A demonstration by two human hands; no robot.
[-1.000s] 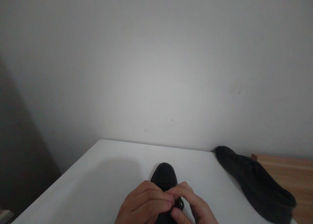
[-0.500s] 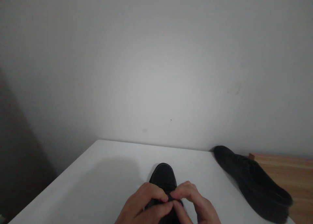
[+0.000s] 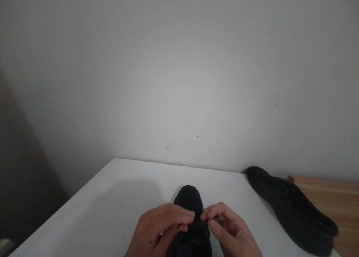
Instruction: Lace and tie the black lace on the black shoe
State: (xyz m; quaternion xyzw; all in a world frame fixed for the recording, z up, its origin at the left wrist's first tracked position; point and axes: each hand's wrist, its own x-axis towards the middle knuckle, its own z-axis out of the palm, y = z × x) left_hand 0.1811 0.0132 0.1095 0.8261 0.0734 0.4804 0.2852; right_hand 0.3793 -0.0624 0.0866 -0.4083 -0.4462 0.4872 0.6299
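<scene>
A black shoe is flanked at the near table edge, toe pointing far. Its lace is pinched by the left hand and right hand, fingertips nearly meeting. Another shoe lies well right.

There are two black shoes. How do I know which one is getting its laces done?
Find the white table by the grey wall. The shoe stands at its near middle, toe pointing at the wall. Unlike the other shoe lying alone at the table's right edge, this one has the left hand and right hand pinching its laces.
</scene>
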